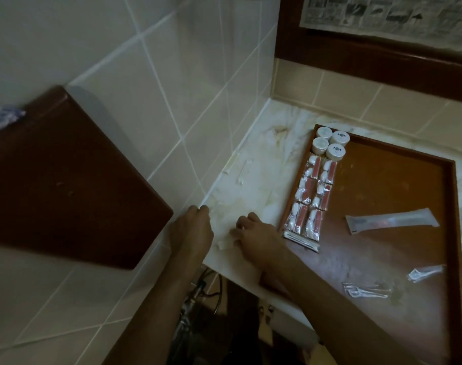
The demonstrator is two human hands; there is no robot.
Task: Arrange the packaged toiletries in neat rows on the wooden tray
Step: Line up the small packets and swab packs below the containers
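Observation:
The wooden tray [451, 206] lies on the marble counter at the right. Several round white tubs [331, 143] fill its far left corner. Below them, two rows of red-and-white packets [311, 196] run along the left rim, ending in a cotton swab packet [301, 239]. A long toothbrush packet [390, 221] lies loose mid-tray, and two small clear packets [424, 272] sit lower right. My left hand [195, 227] and right hand [253, 233] rest with curled fingers on the counter left of the tray. A pale packet [223, 245] shows under my right thumb.
A clear swab packet [244, 171] lies on the marble counter [266, 164] near the tiled wall. A dark brown wooden panel [66, 180] juts out at the left. A dark-framed mirror [382, 61] hangs above the tray. Pipes [198, 293] run under the counter edge.

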